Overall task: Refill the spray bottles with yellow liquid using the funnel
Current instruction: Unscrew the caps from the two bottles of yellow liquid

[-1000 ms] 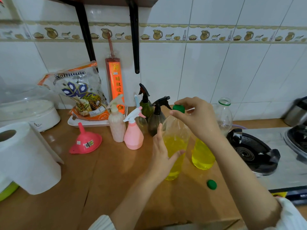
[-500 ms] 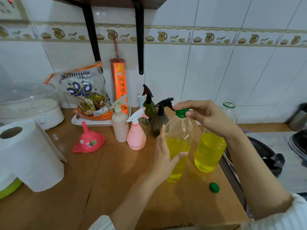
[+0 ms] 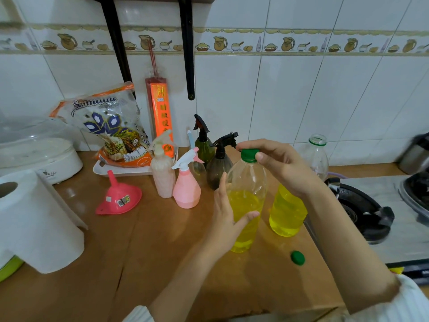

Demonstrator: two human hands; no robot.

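A clear plastic bottle [image 3: 246, 198], half full of yellow liquid, stands on the wooden counter. My left hand [image 3: 226, 219] holds its body. My right hand [image 3: 278, 163] pinches the green cap [image 3: 248, 155] on its neck. A second bottle of yellow liquid [image 3: 286, 212] stands just right of it, partly behind my right arm. A loose green cap [image 3: 297, 257] lies on the counter. Spray bottles stand behind: a pink one [image 3: 186, 189], a cream one [image 3: 162, 173], a dark green one [image 3: 203, 142] and a smoky one [image 3: 219, 168]. The pink funnel [image 3: 119, 198] lies mouth down at the left.
A paper towel roll [image 3: 34, 224] stands at the front left, a white appliance [image 3: 39, 154] behind it. A snack bag [image 3: 111, 126] sits on a tray by the wall. An empty clear bottle [image 3: 316, 152] and a gas stove [image 3: 371, 212] are at the right.
The green cap came down from above the neck onto the bottle's mouth under my right hand. My left hand kept its hold on the bottle's body.
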